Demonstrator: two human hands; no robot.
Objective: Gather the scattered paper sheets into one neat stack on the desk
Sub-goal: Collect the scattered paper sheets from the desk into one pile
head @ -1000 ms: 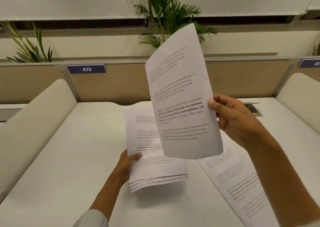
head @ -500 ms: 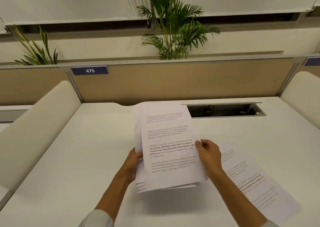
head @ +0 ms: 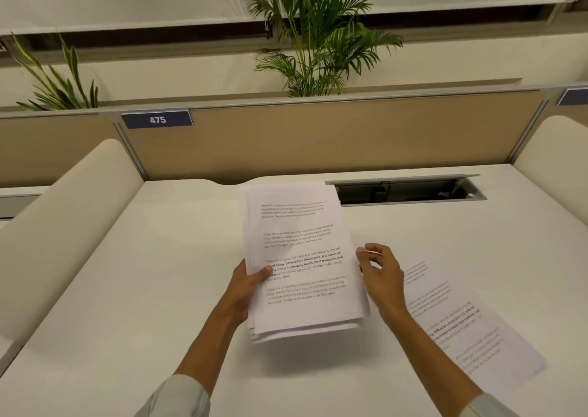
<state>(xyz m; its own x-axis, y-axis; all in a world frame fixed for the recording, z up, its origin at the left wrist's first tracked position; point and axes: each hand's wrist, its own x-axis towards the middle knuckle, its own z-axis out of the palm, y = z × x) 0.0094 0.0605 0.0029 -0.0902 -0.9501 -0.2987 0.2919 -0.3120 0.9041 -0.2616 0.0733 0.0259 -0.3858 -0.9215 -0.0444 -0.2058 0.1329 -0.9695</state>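
Observation:
A bundle of several printed sheets (head: 302,257) is held above the white desk (head: 143,289), its edges slightly uneven at the bottom. My left hand (head: 246,284) grips the bundle's left edge, thumb on top of the text. My right hand (head: 380,273) hovers just off the bundle's right edge, fingers loosely curled and holding nothing. One loose printed sheet (head: 461,330) lies flat on the desk to the right, partly under my right forearm.
An open cable hatch (head: 407,190) sits in the desk behind the bundle. A tan partition (head: 318,136) with a "475" label (head: 157,119) closes off the back, padded dividers stand on both sides, and plants rise beyond.
My right hand brought the raised sheet down onto the bundle in my left hand, then let go and drew slightly right. The view tilted down a little.

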